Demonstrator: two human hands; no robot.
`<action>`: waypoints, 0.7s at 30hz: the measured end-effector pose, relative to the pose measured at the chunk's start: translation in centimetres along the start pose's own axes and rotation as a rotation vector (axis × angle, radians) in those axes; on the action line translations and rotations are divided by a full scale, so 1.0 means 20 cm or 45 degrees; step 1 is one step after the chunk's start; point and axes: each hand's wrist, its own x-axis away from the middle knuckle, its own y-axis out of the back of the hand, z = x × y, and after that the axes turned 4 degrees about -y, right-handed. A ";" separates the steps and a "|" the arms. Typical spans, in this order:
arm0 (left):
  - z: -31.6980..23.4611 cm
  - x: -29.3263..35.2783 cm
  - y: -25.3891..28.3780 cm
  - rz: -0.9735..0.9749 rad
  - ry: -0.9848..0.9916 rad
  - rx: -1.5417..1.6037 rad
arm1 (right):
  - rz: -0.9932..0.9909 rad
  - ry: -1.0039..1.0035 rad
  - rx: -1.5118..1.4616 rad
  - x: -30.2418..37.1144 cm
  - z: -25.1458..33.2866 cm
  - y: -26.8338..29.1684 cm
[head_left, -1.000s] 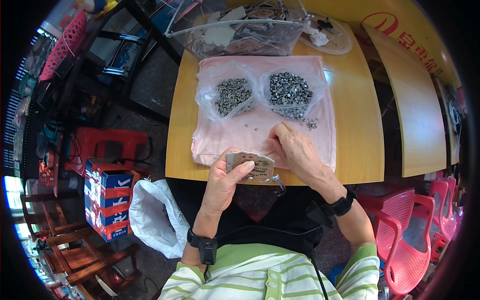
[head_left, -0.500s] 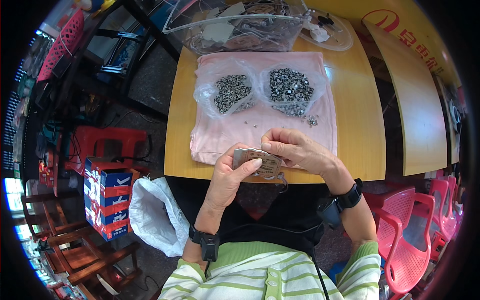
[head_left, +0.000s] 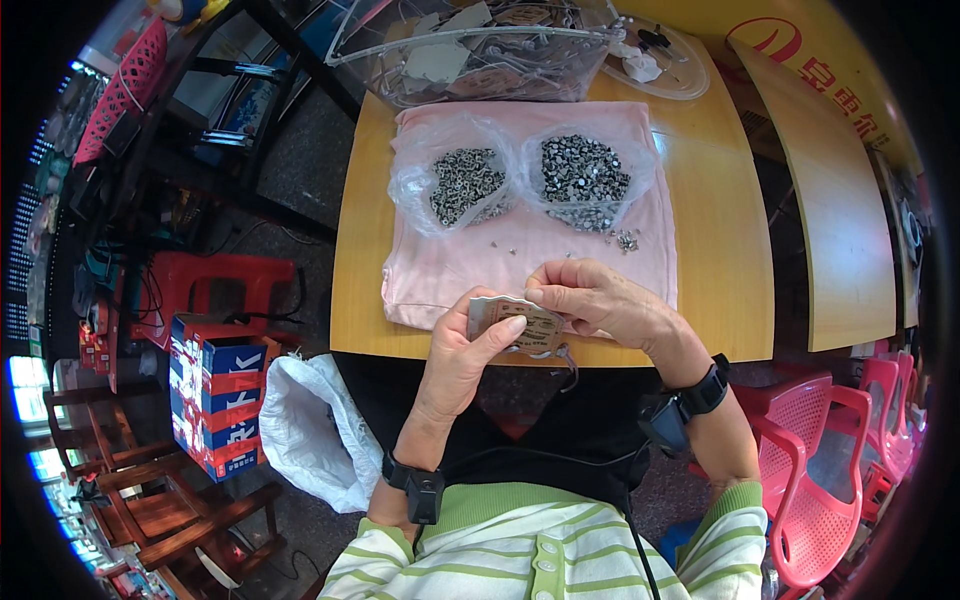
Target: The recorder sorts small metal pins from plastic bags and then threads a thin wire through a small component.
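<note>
My left hand (head_left: 462,350) grips a printed brown cardboard tag (head_left: 540,330), its thumb laid across the front. A dark cord (head_left: 571,372) hangs from the tag's lower edge. At the tag's top edge my right hand (head_left: 610,308) is closed in a pinch; whatever sits between its fingertips is too small or hidden to make out. Beyond both hands, a pink cloth (head_left: 430,280) carries two clear plastic bags of small metal pieces. The left bag (head_left: 408,195) holds ring-like bits, and the right bag (head_left: 640,160) holds shiny cap-like ones.
A few loose metal pieces (head_left: 627,241) lie near the right bag. At the table's back stand a clear bin (head_left: 450,95) of tags and a round plastic lid (head_left: 690,85). A white sack (head_left: 310,430) and a blue-red carton (head_left: 215,400) are left; pink chairs (head_left: 805,480) right.
Both hands keep nearly the same pose around the tag. The right hand has shifted very slightly; the view has drifted a little.
</note>
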 end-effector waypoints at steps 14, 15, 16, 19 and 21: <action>0.01 0.00 -0.02 -0.063 -0.021 0.016 | -0.008 -0.038 -0.103 0.00 -0.02 0.00; 0.01 0.00 -0.02 -0.063 -0.021 0.015 | -0.009 -0.026 -0.091 0.00 -0.02 0.00; 0.01 0.00 -0.02 -0.062 -0.013 0.022 | -0.012 -0.014 -0.077 0.00 -0.02 0.01; 0.01 0.00 -0.01 -0.052 -0.001 0.033 | -0.015 -0.014 -0.051 0.01 -0.02 0.01; 0.01 0.01 -0.01 -0.045 0.002 0.036 | -0.011 -0.022 -0.043 0.01 -0.01 0.01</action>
